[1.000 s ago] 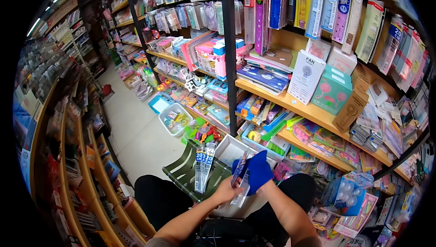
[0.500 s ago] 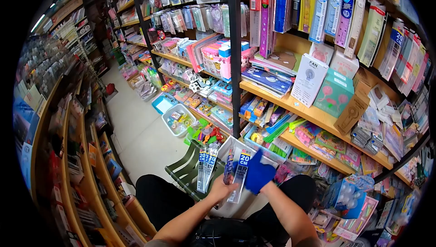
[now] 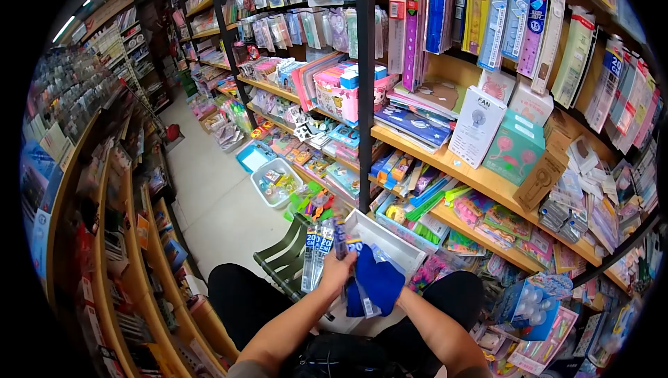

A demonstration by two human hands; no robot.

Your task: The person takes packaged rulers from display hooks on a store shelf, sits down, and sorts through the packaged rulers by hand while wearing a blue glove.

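Note:
My left hand (image 3: 337,273) is closed around clear-sleeved ruler packs (image 3: 339,237), which stand upright and blur at the top. My right hand is hidden inside a blue cloth (image 3: 383,282); I cannot tell if it is a mitt or a loose rag. The cloth wraps both sides of a ruler pack marked 20 CM (image 3: 355,246), just right of my left hand. More ruler packs (image 3: 316,256) lie on a dark green slatted stool (image 3: 278,258) to the left. Beyond my hands, an open white box (image 3: 409,261) holds a clear packet.
Stocked shelves (image 3: 445,155) rise on the right with rulers, boxes and a fan carton (image 3: 477,124). A low rack (image 3: 118,239) runs along the left. On the aisle floor (image 3: 209,190) stands a clear bin (image 3: 276,182) of small goods.
The blue-covered right hand has come down and left, folding round a ruler pack it was beside. The other packs in my left hand have swung upright and left.

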